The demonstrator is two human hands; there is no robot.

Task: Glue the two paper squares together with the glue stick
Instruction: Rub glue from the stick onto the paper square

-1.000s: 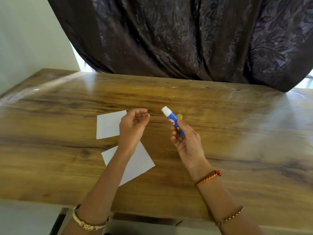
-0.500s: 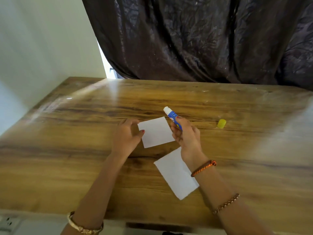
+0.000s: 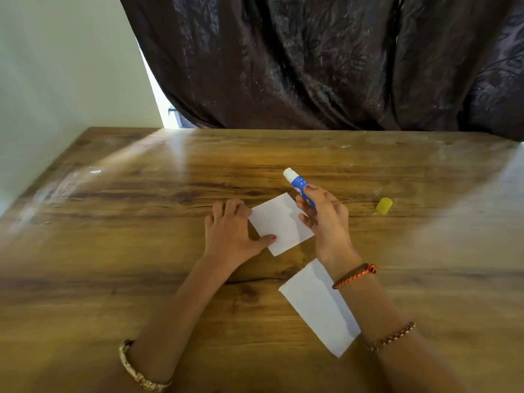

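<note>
Holding the glue stick (image 3: 299, 185) uncapped in the right hand (image 3: 326, 219), fingers curled round its blue barrel with the white tip pointing up and away, the person has the gluing itself yet to begin, as far as I can judge: no glue shows on either sheet. The left hand (image 3: 231, 232) lies flat with straight fingers, thumb pressing the near edge of the far paper square (image 3: 280, 224) to pin it to the table (image 3: 141, 251). The near paper square (image 3: 317, 304) lies apart, partly under the right forearm. The yellow cap (image 3: 384, 205) sits off to the right, so uncapping is done; spreading glue, laying one square on the other and pressing remain. The table is glossy brown wood-grain, catching window glare. Behind it hangs a dark patterned curtain (image 3: 312, 66), with a pale wall (image 3: 65, 66) at far left.
</note>
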